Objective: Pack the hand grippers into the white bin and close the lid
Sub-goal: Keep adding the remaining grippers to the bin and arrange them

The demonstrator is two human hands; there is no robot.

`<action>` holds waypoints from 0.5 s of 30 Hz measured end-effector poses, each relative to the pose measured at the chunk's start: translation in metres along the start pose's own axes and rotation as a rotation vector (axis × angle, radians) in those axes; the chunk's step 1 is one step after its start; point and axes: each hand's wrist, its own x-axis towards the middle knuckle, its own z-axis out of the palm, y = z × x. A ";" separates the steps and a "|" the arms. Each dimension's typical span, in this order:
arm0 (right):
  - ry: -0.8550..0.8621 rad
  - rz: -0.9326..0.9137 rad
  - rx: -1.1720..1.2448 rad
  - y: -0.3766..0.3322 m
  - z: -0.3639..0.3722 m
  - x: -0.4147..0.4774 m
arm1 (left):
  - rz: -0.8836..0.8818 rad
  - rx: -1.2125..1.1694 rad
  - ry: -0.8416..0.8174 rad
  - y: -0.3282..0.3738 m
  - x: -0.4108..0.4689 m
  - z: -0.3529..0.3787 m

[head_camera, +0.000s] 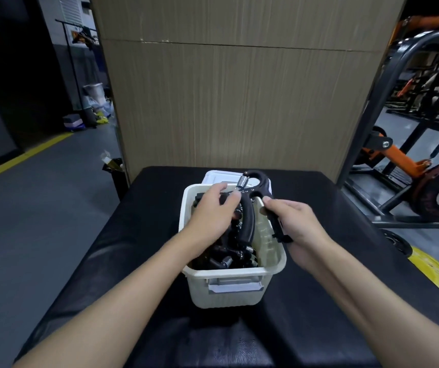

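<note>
Hand gripper [248, 221]: black, with a loop at its top and two handles spreading downward. One handle is smooth and curved. A silver coiled spring [242, 181] sits beside the loop.
Where it is: over the white bin [229, 296]. Its loop is above the bin's far rim, its curved handle hangs over the inside, and its other handle is at the bin's right wall.
Right hand [299, 227]: just right of the bin, with thumb and fingers wrapped round the gripper's right handle.
Left hand [211, 211]: over the bin's far left part, back to the camera, fingertips against the top of the curved handle. Whether they curl round it cannot be told.
Bin: cream-white plastic with ribbed walls and a grey clip [234, 285] on the near end. It stands on a black pad [319, 301].
Other grippers [223, 258]: a dark heap inside the bin, with small springs showing. Their number is hard to make out.
Lid [217, 177]: white, lying just behind the bin, mostly hidden by the bin, the left hand and the held gripper.
Hidden: the left hand covers the bin's far left corner, and the right palm covers most of the right handle.
</note>
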 end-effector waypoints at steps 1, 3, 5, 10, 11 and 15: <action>-0.010 0.020 0.001 0.001 0.001 0.000 | -0.048 -0.091 -0.024 0.003 0.005 0.002; 0.013 0.017 -0.107 0.003 0.000 0.002 | -0.011 -0.088 -0.066 0.009 0.009 0.001; 0.021 -0.005 -0.282 0.004 -0.003 0.005 | 0.053 0.034 -0.071 0.014 0.008 -0.002; -0.014 -0.045 -0.588 0.005 -0.009 0.011 | 0.075 0.360 -0.002 0.020 0.016 0.001; -0.029 -0.042 -0.614 0.006 -0.009 0.010 | 0.090 0.422 -0.002 0.020 0.017 0.003; -0.028 -0.050 -0.633 0.013 -0.012 0.007 | 0.159 0.617 -0.044 0.019 0.020 0.019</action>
